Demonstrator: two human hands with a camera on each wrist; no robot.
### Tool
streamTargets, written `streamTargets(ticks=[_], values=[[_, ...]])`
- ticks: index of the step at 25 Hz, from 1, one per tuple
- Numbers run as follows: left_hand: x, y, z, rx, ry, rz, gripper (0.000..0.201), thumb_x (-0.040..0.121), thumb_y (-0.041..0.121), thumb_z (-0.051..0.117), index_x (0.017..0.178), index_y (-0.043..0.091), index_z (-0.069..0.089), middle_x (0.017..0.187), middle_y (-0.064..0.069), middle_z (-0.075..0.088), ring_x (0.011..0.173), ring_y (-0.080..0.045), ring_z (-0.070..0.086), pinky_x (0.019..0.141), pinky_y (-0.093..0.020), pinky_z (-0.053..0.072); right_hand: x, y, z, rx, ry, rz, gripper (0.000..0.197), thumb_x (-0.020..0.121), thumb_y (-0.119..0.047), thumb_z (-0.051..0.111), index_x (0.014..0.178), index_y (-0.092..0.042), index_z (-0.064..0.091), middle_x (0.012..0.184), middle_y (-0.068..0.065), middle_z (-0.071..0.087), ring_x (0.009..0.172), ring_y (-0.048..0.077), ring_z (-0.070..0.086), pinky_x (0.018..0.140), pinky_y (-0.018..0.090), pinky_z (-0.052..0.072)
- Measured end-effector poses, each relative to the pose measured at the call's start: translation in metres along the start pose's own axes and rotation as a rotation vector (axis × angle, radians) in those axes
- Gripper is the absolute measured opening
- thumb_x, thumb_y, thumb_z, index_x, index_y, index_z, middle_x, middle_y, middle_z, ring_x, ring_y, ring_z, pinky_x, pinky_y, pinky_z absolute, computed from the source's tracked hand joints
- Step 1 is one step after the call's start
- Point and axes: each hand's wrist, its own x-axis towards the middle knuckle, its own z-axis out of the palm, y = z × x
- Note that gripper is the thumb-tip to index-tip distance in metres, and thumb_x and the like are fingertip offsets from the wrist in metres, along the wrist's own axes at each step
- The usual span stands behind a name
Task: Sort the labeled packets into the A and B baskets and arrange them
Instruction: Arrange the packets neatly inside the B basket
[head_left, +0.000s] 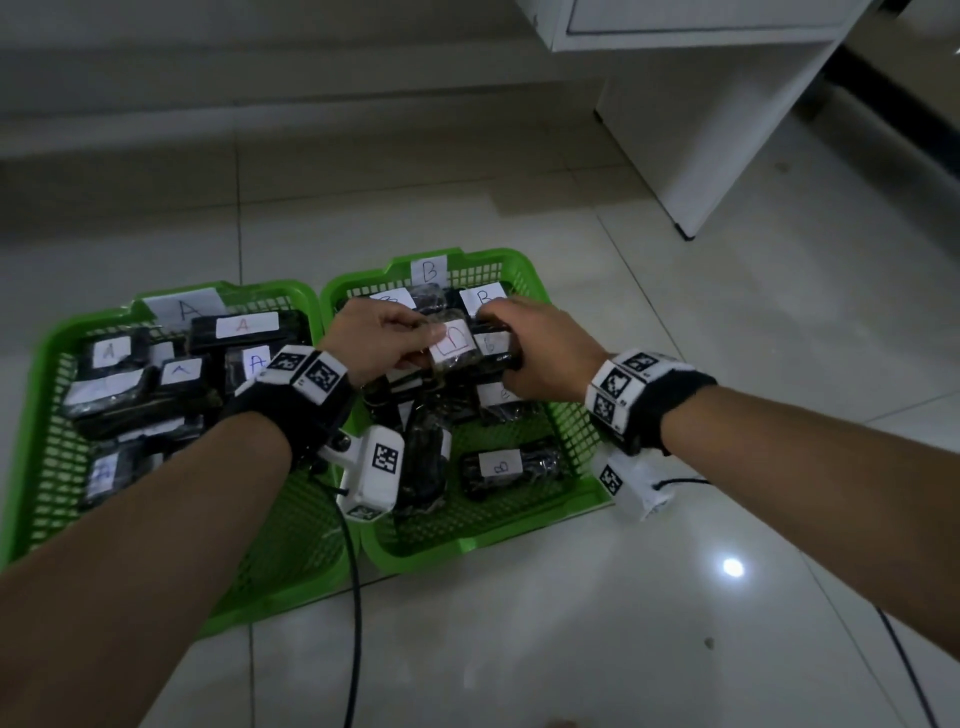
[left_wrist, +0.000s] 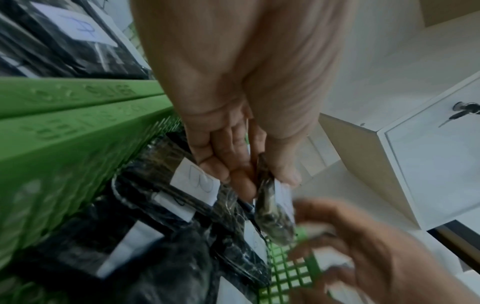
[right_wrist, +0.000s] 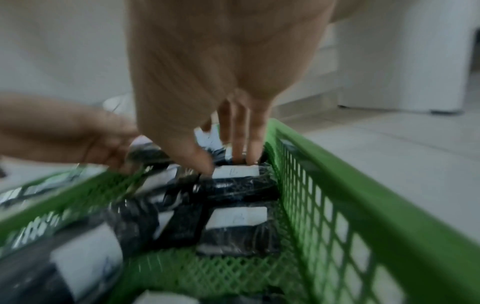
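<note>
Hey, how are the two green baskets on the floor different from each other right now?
The left basket has an A tag on its far rim and holds packets labeled A; the right basket has a B tag and holds packets labeled B. Both hands work over the right basket, none over the left: the left hand holds a packet, the right hand grips another. Both baskets are green mesh plastic, side by side.

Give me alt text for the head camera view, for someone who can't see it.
Two hands work over the B basket: the left hand pinches a B-labeled packet while the right hand grips a dark packet beside it. The A basket, left, holds A-labeled packets on a tiled floor.
</note>
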Motion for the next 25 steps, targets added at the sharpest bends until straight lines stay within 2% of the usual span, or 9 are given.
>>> streamTargets(ticks=[3,6,9,11,13,15,18,22,25], values=[[0.001,0.003,0.004,0.042,-0.046,0.033,0.024,0.081,0.029,0.079,0.098,0.012,0.078,0.089,-0.009,0.077,0.086,-0.027,0.074,0.090,-0.043,0.058,-0.006,-0.009,0.003,-0.061,0.046,-0.212,0.087,0.073,-0.026,0.083,0.148,-0.020,0.040,0.149,0.001,0.044,0.129,0.021,0.048,0.100,0.033,0.046],[0.001,0.008,0.009,0.157,-0.102,0.079,0.027,0.085,0.038,0.074,0.104,0.019,0.077,0.094,-0.001,0.077,0.086,-0.022,0.074,0.087,-0.042,0.059,-0.006,-0.008,-0.002,-0.096,0.066,-0.267,0.073,0.076,-0.036,0.083,0.139,-0.016,0.051,0.130,0.003,0.061,0.116,0.022,0.054,0.096,0.036,0.049],[-0.008,0.020,0.014,0.723,-0.128,0.095,0.045,0.079,0.062,0.070,0.086,0.018,0.071,0.085,0.002,0.069,0.077,-0.014,0.066,0.066,-0.028,0.052,-0.009,0.003,-0.011,-0.170,0.062,-0.085,0.064,0.072,-0.048,0.083,0.123,-0.021,0.056,0.113,-0.001,0.063,0.101,0.018,0.054,0.081,0.032,0.047],[-0.016,0.023,0.018,1.017,-0.237,0.035,0.055,0.072,0.071,0.070,0.072,0.016,0.062,0.072,0.001,0.063,0.067,-0.013,0.061,0.056,-0.026,0.045,-0.013,0.013,-0.014,-0.108,0.048,0.070,0.075,0.071,-0.050,0.084,0.131,-0.023,0.049,0.112,0.004,0.060,0.096,0.021,0.056,0.079,0.033,0.048],[-0.021,0.020,0.022,1.106,-0.336,-0.045,0.061,0.067,0.073,0.072,0.078,0.014,0.059,0.073,0.000,0.061,0.067,-0.014,0.059,0.055,-0.028,0.045,-0.016,0.020,-0.015,-0.075,0.073,0.089,0.091,0.071,-0.052,0.083,0.145,-0.028,0.035,0.115,0.007,0.057,0.095,0.023,0.056,0.081,0.036,0.052],[-0.022,0.014,0.025,1.186,-0.360,-0.052,0.069,0.065,0.072,0.075,0.097,0.012,0.059,0.091,-0.003,0.062,0.081,-0.018,0.059,0.064,-0.030,0.049,-0.015,0.022,-0.013,-0.088,0.096,0.054,0.096,0.074,-0.053,0.079,0.152,-0.034,0.028,0.118,0.005,0.051,0.094,0.018,0.052,0.082,0.036,0.052],[-0.022,0.010,0.027,1.161,-0.359,-0.071,0.072,0.064,0.065,0.080,0.107,0.012,0.059,0.104,-0.004,0.062,0.094,-0.021,0.060,0.075,-0.032,0.053,-0.012,0.019,-0.012,-0.099,0.110,0.054,0.077,0.078,-0.052,0.075,0.145,-0.030,0.044,0.117,0.002,0.042,0.092,0.016,0.052,0.082,0.033,0.055],[-0.019,0.011,0.010,0.781,-0.404,-0.219,0.047,0.055,0.047,0.091,0.076,0.012,0.067,0.073,0.000,0.070,0.068,-0.018,0.067,0.057,-0.025,0.051,-0.007,0.012,-0.015,-0.080,0.141,0.081,0.060,0.072,-0.049,0.080,0.117,-0.020,0.054,0.116,-0.001,0.045,0.082,0.015,0.059,0.074,0.030,0.057],[-0.022,0.016,-0.008,0.402,-0.418,-0.240,0.039,0.062,0.028,0.091,0.093,0.011,0.073,0.086,-0.005,0.077,0.078,-0.020,0.072,0.068,-0.030,0.057,-0.003,0.013,-0.011,-0.066,0.185,0.071,0.045,0.074,-0.057,0.070,0.103,-0.025,0.057,0.093,-0.008,0.061,0.072,0.009,0.061,0.067,0.033,0.057]])
